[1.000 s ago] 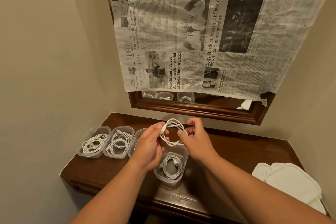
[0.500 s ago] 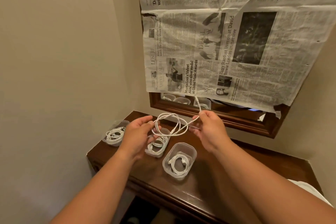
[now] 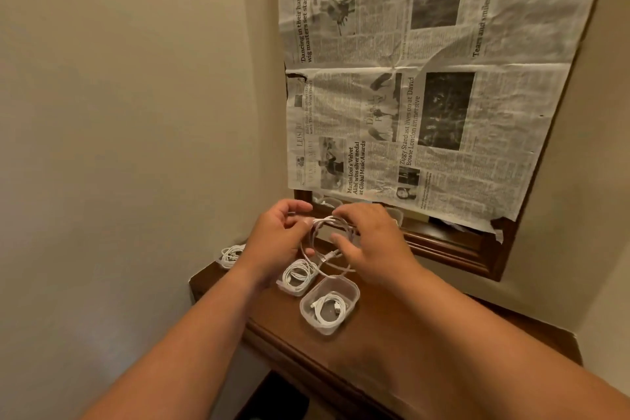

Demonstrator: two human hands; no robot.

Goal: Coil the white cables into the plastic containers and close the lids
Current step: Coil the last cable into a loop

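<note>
While both hands hold it up over the table (image 3: pixel 286 327), the cable (image 3: pixel 315 245) forms a rough white ring of several turns, with one plug end lying across its lower part. I read the left hand (image 3: pixel 278 239) as pinching the ring's upper left between thumb and fingers. The right hand (image 3: pixel 371 242) curls its fingers over the top of the ring, with the thumb underneath near the plug. The ring hangs above the middle container (image 3: pixel 300 292) and behind the front container (image 3: pixel 354 290). I cannot tell whether it touches either.

Compared with half a second ago:
- The cable was a wide, loose figure with one strand stretched up to the right hand. It is now gathered into a tighter ring.
- The hands have drawn closer together.

Three containers show on the table, all open, each with a coiled white cable inside. The left container (image 3: pixel 223 262) sits at the table's far left corner. The left forearm covers the stretch between it and the middle container, so I cannot tell what lies there. Behind the hands, a newspaper (image 3: pixel 477 181) hangs over a mirror, leaving only the lower frame (image 3: pixel 453 251) and a strip of glass exposed.
</note>
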